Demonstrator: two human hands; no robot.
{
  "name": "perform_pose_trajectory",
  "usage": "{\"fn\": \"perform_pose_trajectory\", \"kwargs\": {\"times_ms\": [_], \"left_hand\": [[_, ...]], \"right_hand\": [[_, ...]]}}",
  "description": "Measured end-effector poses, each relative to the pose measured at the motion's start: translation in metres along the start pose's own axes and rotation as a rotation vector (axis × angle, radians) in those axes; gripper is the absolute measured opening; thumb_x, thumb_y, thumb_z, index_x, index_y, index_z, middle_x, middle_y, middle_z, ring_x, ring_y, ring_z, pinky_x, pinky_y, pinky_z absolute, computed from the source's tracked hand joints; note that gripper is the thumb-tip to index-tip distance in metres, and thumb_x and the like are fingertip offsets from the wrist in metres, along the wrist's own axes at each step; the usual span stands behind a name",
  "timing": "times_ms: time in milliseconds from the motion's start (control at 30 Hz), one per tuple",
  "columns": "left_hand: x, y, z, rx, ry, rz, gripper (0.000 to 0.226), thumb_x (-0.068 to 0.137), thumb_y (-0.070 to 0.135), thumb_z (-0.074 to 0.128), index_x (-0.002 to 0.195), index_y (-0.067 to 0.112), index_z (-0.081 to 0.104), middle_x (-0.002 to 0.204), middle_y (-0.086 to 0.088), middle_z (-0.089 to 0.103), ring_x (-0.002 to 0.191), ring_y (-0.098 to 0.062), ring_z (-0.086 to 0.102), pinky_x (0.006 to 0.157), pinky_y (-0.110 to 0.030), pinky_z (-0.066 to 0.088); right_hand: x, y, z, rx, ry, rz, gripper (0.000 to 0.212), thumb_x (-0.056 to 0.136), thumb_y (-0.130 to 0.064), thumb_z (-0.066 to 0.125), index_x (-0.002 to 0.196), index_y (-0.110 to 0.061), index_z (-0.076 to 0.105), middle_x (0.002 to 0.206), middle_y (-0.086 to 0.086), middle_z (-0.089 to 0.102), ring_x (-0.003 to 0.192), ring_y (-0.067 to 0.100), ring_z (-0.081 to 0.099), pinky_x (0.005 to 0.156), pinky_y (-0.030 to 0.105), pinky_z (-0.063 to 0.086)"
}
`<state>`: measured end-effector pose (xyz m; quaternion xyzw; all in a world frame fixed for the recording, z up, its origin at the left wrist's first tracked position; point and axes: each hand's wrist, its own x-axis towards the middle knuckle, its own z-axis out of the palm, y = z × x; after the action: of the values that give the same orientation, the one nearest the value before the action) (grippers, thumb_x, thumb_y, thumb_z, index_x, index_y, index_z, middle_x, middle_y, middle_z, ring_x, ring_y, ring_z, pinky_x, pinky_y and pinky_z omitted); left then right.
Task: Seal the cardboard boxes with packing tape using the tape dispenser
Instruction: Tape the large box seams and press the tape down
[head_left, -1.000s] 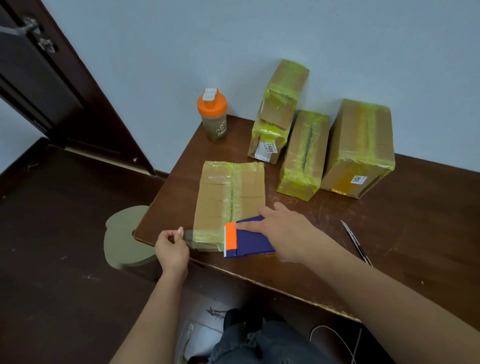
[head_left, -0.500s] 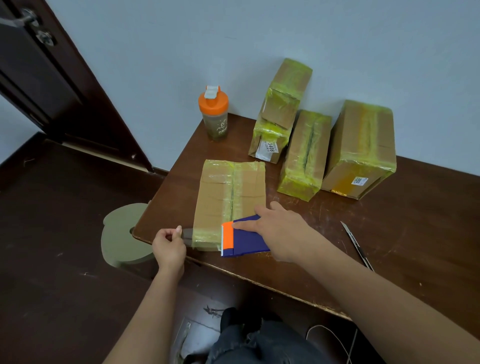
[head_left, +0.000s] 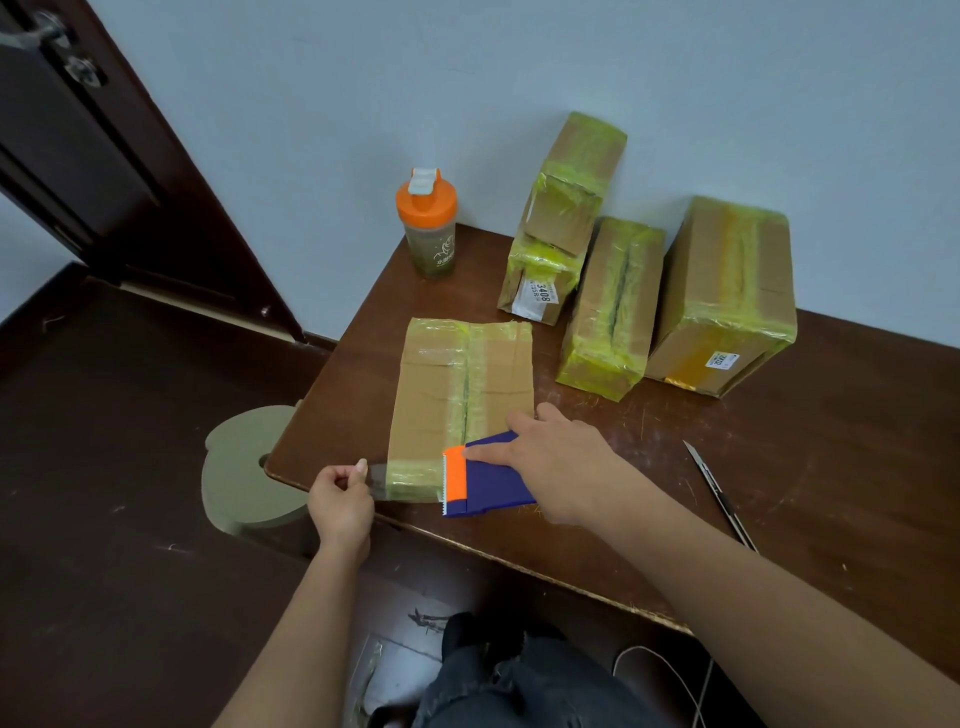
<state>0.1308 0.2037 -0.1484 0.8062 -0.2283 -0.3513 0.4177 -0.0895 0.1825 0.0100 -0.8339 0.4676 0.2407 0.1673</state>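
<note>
I had the flat box (head_left: 462, 395) lying near the front left corner of the table (head_left: 779, 493), its top already striped with tape, and I was working on its near edge. My right hand (head_left: 561, 462) was curled over the tape dispenser (head_left: 483, 480), forefinger pressed along its orange blade end, which sat against the box's near right corner. My left hand (head_left: 340, 501) pinched the free end of the tape (head_left: 382, 475) between thumb and fingertips, just off the box's near left corner, with the strip stretched across the near edge between my two hands.

I judged this the laying of a strip across that edge. The next move called for pressing the strip down flat and tearing it against the toothed blade, while I kept it taut to avoid wrinkles. Three taped boxes (head_left: 613, 306) stood against the wall, well apart from the work.
</note>
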Motion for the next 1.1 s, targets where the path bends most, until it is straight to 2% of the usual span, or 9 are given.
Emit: {"fn": "perform_pose_trajectory", "kwargs": {"times_ms": [233, 400, 633, 700, 767, 800, 900, 1000, 1100], "left_hand": [[0.004, -0.007, 0.003, 0.024, -0.044, -0.014, 0.021, 0.093, 0.021, 0.062, 0.084, 0.003, 0.060, 0.072, -0.003, 0.056, 0.065, -0.014, 0.048, 0.064, -0.029, 0.037], [0.006, -0.010, 0.007, 0.037, -0.111, -0.008, 0.025, 0.091, 0.019, 0.065, 0.070, 0.009, 0.058, 0.066, -0.002, 0.057, 0.062, -0.013, 0.048, 0.058, -0.023, 0.039], [0.000, -0.017, 0.012, 0.012, -0.141, -0.021, 0.022, 0.094, 0.019, 0.061, 0.075, 0.008, 0.058, 0.072, -0.002, 0.058, 0.070, -0.015, 0.048, 0.061, -0.023, 0.039], [0.001, -0.016, 0.010, 0.057, -0.146, -0.038, 0.012, 0.090, 0.016, 0.066, 0.094, 0.007, 0.060, 0.079, -0.004, 0.056, 0.078, -0.018, 0.051, 0.068, -0.026, 0.039], [0.002, -0.023, 0.006, 0.149, -0.162, -0.016, 0.058, 0.082, 0.007, 0.073, 0.132, 0.005, 0.045, 0.091, -0.009, 0.053, 0.086, -0.021, 0.051, 0.076, -0.029, 0.038], [0.003, -0.028, 0.004, 0.190, -0.157, 0.011, 0.069, 0.079, 0.004, 0.074, 0.138, 0.004, 0.038, 0.096, -0.012, 0.052, 0.087, -0.022, 0.050, 0.077, -0.030, 0.039], [-0.005, -0.024, 0.001, 0.181, -0.028, 0.060, 0.036, 0.087, 0.001, 0.063, 0.122, 0.000, 0.055, 0.099, -0.016, 0.055, 0.087, -0.025, 0.055, 0.085, -0.032, 0.045], [-0.012, -0.002, -0.001, 0.113, 0.104, 0.342, 0.016, 0.091, -0.001, 0.056, 0.102, 0.003, 0.067, 0.099, -0.010, 0.058, 0.087, -0.018, 0.055, 0.081, -0.018, 0.038], [-0.014, 0.006, 0.001, 0.173, -0.092, 0.441, 0.017, 0.088, -0.003, 0.061, 0.099, 0.001, 0.074, 0.097, -0.010, 0.070, 0.089, -0.017, 0.062, 0.084, -0.023, 0.045]], "right_hand": [[0.006, -0.003, 0.002, -0.021, 0.012, 0.027, 0.083, 0.093, -0.015, 0.061, 0.151, -0.049, 0.012, 0.139, 0.004, 0.034, 0.128, 0.030, 0.031, 0.085, 0.038, 0.038], [0.010, -0.001, 0.001, -0.023, 0.015, 0.027, 0.083, 0.094, -0.017, 0.060, 0.152, -0.049, 0.011, 0.139, 0.004, 0.033, 0.128, 0.030, 0.031, 0.088, 0.038, 0.038], [0.013, 0.004, 0.005, -0.014, 0.040, 0.002, 0.083, 0.092, -0.020, 0.062, 0.151, -0.049, 0.011, 0.139, 0.003, 0.032, 0.124, 0.029, 0.033, 0.087, 0.038, 0.039], [0.013, 0.005, 0.006, -0.017, 0.050, -0.003, 0.083, 0.092, -0.020, 0.061, 0.151, -0.049, 0.011, 0.139, 0.003, 0.033, 0.122, 0.029, 0.033, 0.085, 0.038, 0.039], [0.012, 0.006, 0.007, -0.021, 0.056, -0.008, 0.083, 0.092, -0.019, 0.061, 0.151, -0.049, 0.011, 0.138, 0.003, 0.033, 0.121, 0.029, 0.032, 0.084, 0.037, 0.038], [0.012, 0.006, 0.007, -0.027, 0.053, -0.008, 0.084, 0.092, -0.019, 0.061, 0.151, -0.049, 0.011, 0.138, 0.003, 0.032, 0.121, 0.029, 0.032, 0.084, 0.038, 0.038], [0.010, 0.010, 0.008, -0.017, 0.038, 0.002, 0.084, 0.091, -0.019, 0.062, 0.152, -0.049, 0.011, 0.138, 0.003, 0.032, 0.121, 0.029, 0.032, 0.084, 0.039, 0.040], [0.010, 0.012, 0.008, -0.026, 0.026, 0.006, 0.085, 0.091, -0.020, 0.062, 0.151, -0.049, 0.010, 0.137, 0.004, 0.034, 0.119, 0.029, 0.033, 0.086, 0.040, 0.042], [0.010, 0.013, 0.007, -0.022, 0.022, 0.014, 0.085, 0.091, -0.020, 0.062, 0.151, -0.049, 0.010, 0.137, 0.003, 0.035, 0.119, 0.029, 0.034, 0.088, 0.041, 0.042]]}}
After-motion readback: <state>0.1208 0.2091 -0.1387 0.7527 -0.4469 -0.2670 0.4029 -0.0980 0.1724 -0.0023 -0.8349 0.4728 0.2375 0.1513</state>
